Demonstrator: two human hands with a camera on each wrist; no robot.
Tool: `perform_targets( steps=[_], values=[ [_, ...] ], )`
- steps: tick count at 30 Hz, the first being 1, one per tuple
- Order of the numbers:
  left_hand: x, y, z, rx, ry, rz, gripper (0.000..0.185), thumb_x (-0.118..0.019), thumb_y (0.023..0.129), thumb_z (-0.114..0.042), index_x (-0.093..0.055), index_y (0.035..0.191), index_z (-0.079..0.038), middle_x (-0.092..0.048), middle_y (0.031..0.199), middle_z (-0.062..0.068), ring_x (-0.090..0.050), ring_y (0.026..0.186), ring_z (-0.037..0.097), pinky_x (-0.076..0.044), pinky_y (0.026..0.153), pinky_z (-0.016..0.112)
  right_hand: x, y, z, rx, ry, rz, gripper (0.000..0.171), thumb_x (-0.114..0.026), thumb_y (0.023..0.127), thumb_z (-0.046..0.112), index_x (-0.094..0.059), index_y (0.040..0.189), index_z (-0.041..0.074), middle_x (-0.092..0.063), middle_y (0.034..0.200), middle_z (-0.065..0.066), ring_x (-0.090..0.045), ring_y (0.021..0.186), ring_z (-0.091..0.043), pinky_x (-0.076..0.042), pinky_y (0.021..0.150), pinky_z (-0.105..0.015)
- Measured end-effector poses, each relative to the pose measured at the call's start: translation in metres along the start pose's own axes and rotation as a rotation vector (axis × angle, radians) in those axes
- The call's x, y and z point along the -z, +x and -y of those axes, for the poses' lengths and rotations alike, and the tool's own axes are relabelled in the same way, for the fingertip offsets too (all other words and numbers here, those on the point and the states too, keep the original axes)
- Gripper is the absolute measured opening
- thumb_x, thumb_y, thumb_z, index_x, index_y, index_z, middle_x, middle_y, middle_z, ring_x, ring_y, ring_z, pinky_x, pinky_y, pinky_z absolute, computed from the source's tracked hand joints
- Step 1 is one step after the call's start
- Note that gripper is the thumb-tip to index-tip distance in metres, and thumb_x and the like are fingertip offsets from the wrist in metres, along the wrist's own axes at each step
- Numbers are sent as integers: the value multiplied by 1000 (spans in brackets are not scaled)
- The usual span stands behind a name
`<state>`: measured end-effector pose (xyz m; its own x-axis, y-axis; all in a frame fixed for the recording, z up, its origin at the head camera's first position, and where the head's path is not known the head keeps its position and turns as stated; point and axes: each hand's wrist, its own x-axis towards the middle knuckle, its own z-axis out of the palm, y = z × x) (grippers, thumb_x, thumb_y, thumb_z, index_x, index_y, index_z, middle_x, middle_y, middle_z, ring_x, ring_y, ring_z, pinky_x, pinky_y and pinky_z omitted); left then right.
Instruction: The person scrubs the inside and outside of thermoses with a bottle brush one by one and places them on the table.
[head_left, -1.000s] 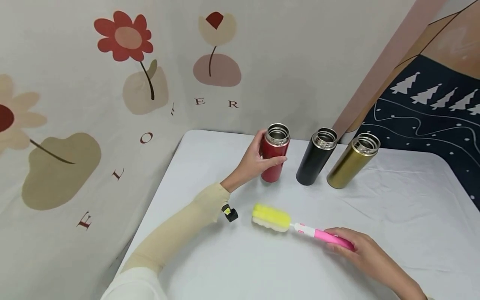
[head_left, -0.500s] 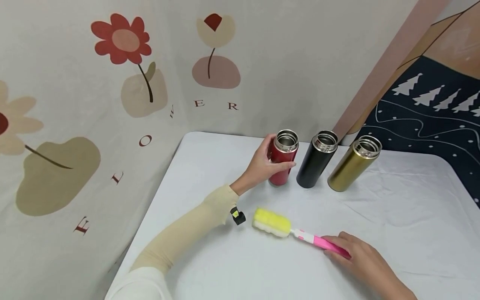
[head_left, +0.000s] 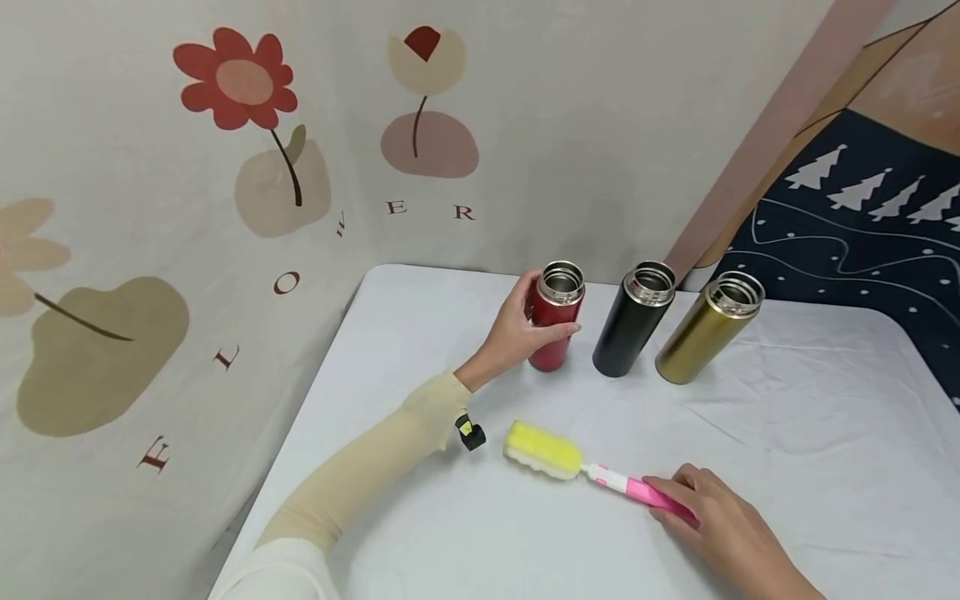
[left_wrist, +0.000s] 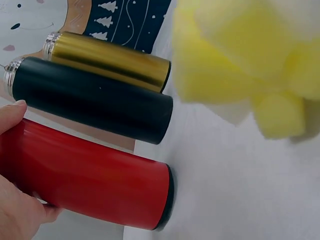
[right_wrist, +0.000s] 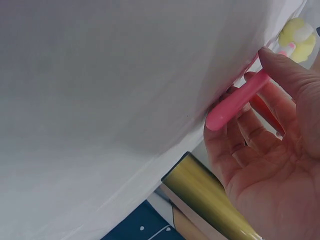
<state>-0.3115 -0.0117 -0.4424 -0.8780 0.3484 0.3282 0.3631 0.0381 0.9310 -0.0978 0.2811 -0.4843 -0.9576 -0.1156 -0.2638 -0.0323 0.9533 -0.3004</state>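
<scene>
My left hand (head_left: 510, 337) grips an uncapped red vacuum bottle (head_left: 557, 313), its thumb across the near side and the steel mouth facing up. In the left wrist view the bottle's red body (left_wrist: 95, 175) shows down to its dark base. My right hand (head_left: 720, 517) holds a bottle brush by its pink handle (head_left: 647, 490), thumb on one side and fingers on the other. The brush's yellow and white sponge head (head_left: 542, 448) points left, low over the table in front of the red bottle. In the right wrist view the rounded handle end (right_wrist: 220, 119) sticks out past the fingers.
Just right of the red bottle stands an open black bottle (head_left: 630, 333), then an open gold bottle (head_left: 697, 340). All are on a white-covered table (head_left: 817, 417). A flower-printed cloth (head_left: 570, 133) hangs behind and to the left.
The red bottle has shifted right toward the black one, then slightly back left, in my left hand's grip. The brush has come down a little in the head view. Black and gold bottles stayed put.
</scene>
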Motion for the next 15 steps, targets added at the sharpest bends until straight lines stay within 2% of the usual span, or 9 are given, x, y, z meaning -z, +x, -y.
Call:
perform_targets(
  steps=[4, 8, 15],
  values=[
    [2, 0, 2, 3, -1, -10, 75, -88, 92, -13, -45, 154, -12, -58, 145, 6, -57, 133, 22, -54, 109, 40, 0, -1, 1, -14, -12, 29, 59, -94, 86, 38, -73, 128, 2, -64, 106, -9, -61, 92, -24, -64, 84, -54],
    [4, -1, 1, 13, 6, -10, 77, -87, 92, -12, -44, 156, -12, -57, 146, 5, -57, 134, 22, -54, 109, 40, 0, -3, 1, 22, -26, 15, 57, -94, 86, 37, -76, 133, 9, -65, 110, -8, -62, 96, -24, -64, 86, -53],
    [5, -4, 3, 102, 56, 10, 81, -87, 94, -19, -41, 161, -17, -56, 150, 4, -57, 133, 24, -57, 105, 41, -2, -6, -2, 61, -25, -16, 55, -95, 85, 34, -78, 135, 17, -64, 114, -7, -62, 100, -24, -64, 88, -55]
  ],
)
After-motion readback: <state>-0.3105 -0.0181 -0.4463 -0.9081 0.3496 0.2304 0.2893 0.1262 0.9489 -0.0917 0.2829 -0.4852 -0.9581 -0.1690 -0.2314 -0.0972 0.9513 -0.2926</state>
